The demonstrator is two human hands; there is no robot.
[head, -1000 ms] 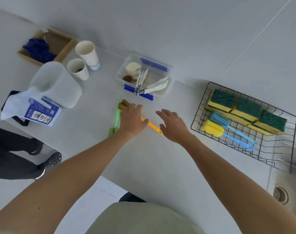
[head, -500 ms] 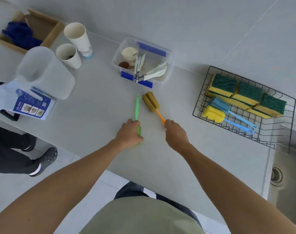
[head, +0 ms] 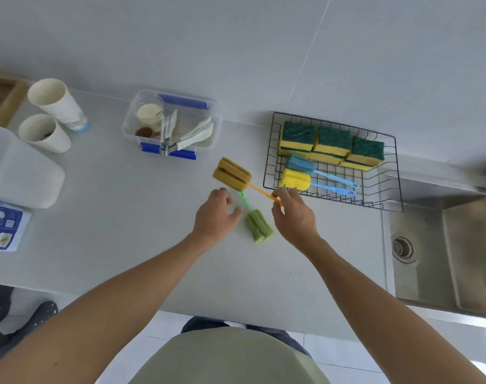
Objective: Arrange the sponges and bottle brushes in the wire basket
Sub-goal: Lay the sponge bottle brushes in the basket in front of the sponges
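A black wire basket [head: 398,173] stands at the counter's back right. It holds three yellow-and-green sponges [head: 333,139] in a row, with a blue bottle brush [head: 300,163] and a yellow-headed bottle brush [head: 294,178] in front of them. My right hand [head: 293,217] pinches the thin orange handle of a brown-headed brush [head: 232,174], whose head points left, just outside the basket's left side. A green brush [head: 260,227] lies on the counter between my hands, head toward me. My left hand [head: 217,217] rests beside its handle with loose fingers.
A clear plastic box with blue clips [head: 171,126] holding utensils sits behind the brushes. Two paper cups [head: 56,102], a white jug [head: 17,167] and a printed leaflet [head: 1,228] are at left. A steel sink [head: 441,250] lies right of the basket.
The brown-headed brush has travelled right toward the basket in my right hand. The green brush has turned so its head faces me, and my left hand has loosened from it.
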